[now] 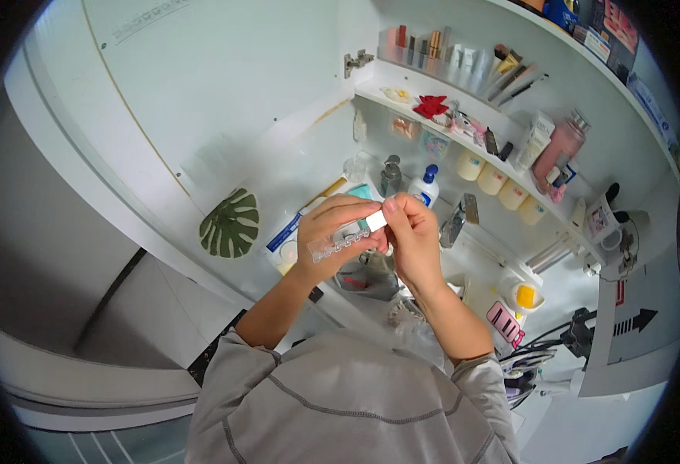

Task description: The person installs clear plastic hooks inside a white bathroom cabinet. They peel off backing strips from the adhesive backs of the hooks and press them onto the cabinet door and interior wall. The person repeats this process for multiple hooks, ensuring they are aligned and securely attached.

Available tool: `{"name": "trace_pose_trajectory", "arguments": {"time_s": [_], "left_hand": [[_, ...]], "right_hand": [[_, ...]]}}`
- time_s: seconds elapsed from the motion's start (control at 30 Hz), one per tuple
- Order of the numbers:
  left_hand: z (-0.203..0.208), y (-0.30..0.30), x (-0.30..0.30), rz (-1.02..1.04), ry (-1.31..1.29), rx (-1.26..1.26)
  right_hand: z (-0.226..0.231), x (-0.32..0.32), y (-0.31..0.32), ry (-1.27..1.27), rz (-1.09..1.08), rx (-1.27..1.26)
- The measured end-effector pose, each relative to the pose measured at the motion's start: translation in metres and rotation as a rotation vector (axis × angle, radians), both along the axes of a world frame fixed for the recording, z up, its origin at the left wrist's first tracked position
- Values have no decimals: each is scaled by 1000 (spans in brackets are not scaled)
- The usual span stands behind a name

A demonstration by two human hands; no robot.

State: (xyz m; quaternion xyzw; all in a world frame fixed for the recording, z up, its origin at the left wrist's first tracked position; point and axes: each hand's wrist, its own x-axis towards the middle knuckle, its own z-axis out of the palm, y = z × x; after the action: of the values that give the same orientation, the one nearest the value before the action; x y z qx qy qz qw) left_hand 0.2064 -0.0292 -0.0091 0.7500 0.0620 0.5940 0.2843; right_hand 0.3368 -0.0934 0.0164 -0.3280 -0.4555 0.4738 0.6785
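Note:
My left hand (pixel 318 227) is closed around a clear plastic piece (pixel 327 250) with a notched edge, which sticks out past the palm toward the lower left. A small white block-like end (pixel 376 221) shows between my two hands, next to the clear part. The thumb and fingers of my right hand (pixel 412 236) pinch this white end. Whether the white and clear parts are joined is hidden by my fingers. Beneath the hands, a dark grey pouch (pixel 367 284) lies on the counter.
A white pump bottle with a blue top (pixel 426 185) and a grey bottle (pixel 391 176) stand behind my hands. Cosmetics and a pink bottle (pixel 562 147) line the shelf (pixel 463 133). A white cabinet door (pixel 216 85) hangs at left. Cables (pixel 537 356) crowd the right.

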Motion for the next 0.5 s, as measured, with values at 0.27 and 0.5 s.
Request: {"name": "trace_pose_trajectory", "arguments": {"time_s": [0.27,0.5], "left_hand": [[8,0,-1,96,1,94],[4,1,-10,134,-27,-174]], "right_hand": [[6,-3,-4,-149,-116,49],[15,-2,-5,-768,-530,369]]}}
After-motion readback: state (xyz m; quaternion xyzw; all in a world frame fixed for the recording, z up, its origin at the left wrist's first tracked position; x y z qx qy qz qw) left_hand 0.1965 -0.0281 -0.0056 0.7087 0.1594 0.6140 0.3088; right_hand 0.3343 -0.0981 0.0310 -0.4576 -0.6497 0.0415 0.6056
